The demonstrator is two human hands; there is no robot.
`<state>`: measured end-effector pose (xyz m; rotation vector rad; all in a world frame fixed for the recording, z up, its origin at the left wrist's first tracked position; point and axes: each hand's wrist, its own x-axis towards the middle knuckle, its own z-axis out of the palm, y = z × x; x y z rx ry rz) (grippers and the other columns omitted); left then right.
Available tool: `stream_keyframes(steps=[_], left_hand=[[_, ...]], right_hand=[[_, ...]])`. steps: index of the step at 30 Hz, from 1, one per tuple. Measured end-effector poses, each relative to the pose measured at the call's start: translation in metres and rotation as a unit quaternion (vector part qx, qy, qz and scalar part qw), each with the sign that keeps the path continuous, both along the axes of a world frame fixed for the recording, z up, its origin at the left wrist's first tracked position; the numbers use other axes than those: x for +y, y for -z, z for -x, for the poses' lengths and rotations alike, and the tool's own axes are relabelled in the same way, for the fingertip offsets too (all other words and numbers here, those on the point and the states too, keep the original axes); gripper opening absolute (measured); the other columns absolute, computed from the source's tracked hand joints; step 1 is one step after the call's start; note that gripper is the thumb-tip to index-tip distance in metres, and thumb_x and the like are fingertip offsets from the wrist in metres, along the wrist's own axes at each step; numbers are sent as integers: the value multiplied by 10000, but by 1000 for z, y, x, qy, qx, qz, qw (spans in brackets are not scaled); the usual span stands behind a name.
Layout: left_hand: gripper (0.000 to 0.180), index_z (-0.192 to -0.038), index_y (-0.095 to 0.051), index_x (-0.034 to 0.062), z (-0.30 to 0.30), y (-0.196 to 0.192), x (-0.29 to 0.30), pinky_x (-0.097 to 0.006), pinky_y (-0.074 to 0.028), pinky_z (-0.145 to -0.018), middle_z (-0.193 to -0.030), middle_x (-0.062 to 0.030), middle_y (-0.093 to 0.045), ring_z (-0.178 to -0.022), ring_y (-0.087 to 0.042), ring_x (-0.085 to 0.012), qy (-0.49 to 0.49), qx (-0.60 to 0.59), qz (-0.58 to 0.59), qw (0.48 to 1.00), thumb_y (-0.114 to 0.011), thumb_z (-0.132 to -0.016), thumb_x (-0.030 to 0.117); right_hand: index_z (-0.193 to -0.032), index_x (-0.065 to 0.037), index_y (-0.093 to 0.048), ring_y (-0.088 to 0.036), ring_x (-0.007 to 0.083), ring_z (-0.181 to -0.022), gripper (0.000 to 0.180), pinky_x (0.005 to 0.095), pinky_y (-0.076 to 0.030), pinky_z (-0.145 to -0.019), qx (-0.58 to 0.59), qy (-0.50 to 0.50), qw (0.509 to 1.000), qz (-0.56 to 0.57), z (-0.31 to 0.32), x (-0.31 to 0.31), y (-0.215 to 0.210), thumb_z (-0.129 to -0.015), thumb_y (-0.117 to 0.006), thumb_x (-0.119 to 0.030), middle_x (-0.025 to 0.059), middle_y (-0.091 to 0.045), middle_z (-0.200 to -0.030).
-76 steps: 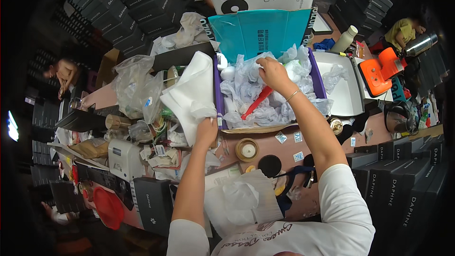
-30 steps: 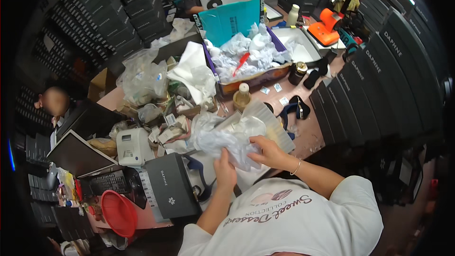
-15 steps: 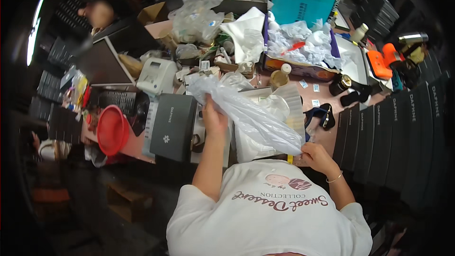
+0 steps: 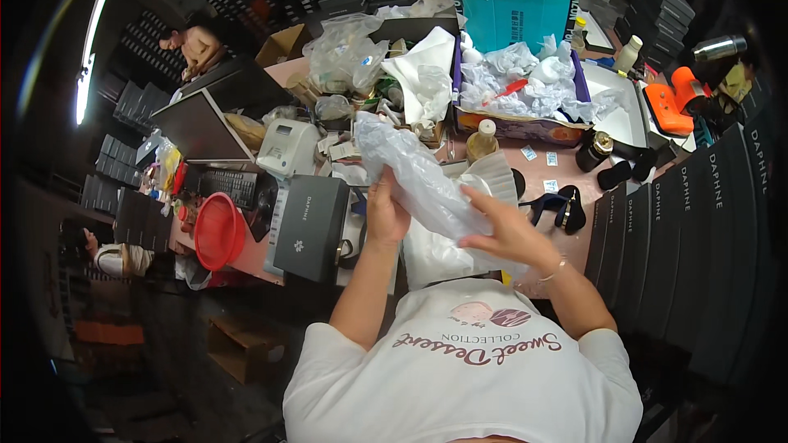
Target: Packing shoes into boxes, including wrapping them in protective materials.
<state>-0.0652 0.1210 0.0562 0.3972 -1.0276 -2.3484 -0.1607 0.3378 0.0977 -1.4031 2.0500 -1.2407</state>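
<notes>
My left hand (image 4: 387,212) is closed round the lower left side of a long bundle of thin, crinkled white wrapping (image 4: 423,179). What the wrapping holds, if anything, is hidden. My right hand (image 4: 513,234) grips the bundle's right end, fingers on top and thumb below. Under the bundle lies more white wrapping (image 4: 431,258) and a pleated white sheet (image 4: 497,172). To the right, a dark blue sandal (image 4: 560,209) rests on the pink table. Left of my left hand stands a dark grey shoebox (image 4: 309,228), with part of a dark strapped shoe (image 4: 349,253) beside it.
A red basin (image 4: 219,232), keyboard (image 4: 230,187), monitor (image 4: 201,127) and label printer (image 4: 287,148) occupy the left side. Behind are a bottle (image 4: 483,141) and a box of crumpled paper (image 4: 525,119). Stacked dark shoeboxes (image 4: 698,205) line the right. Another person (image 4: 197,47) is at far left.
My right hand has moved up and left from the bundle's tail onto its body. The stretched wrapping is now shorter and more bunched. The view has shifted slightly.
</notes>
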Motion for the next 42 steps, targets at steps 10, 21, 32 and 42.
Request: stream_keyframes(steps=[10, 21, 32, 42], left_hand=[[423, -1255, -466, -11, -27, 86, 61, -328, -431, -933, -1140, -100, -578, -1049, -557, -193, 106, -155, 91, 978, -567, -942, 256], [213, -1067, -568, -19, -44, 50, -34, -296, -486, -788, -1006, -73, -621, -893, -595, -167, -206, -141, -26, 968, -600, -882, 81], [316, -1106, -571, 15, -43, 50, -11, -260, -476, -766, -1022, -39, -609, -892, -581, -124, 28, -211, -63, 975, -684, -820, 89], [395, -1239, -532, 30, -94, -2, -122, -466, -448, -976, -1233, -125, -581, -1159, -543, -294, -104, -55, -190, 975, -415, -952, 275]], right_hand=[[-955, 6, -598, -601, 342, -664, 183, 371, -468, -600, 17, 101, 995, 5, -27, -15, 55, -820, -657, -103, 191, -614, -757], [-1244, -7, -522, -597, 131, -881, 399, 263, -500, -712, -190, 223, 949, 117, 67, 31, 31, -880, -626, -132, 129, -626, -1052], [-1074, -23, -630, -637, 364, -798, 368, 379, -499, -725, -77, 206, 975, -9, 39, -44, 96, -736, -511, 62, 240, -648, -936], [-1245, -1, -428, -594, 412, -874, 472, 450, -499, -768, 93, 140, 978, -124, 31, -62, 95, -787, -533, -41, 240, -532, -1126]])
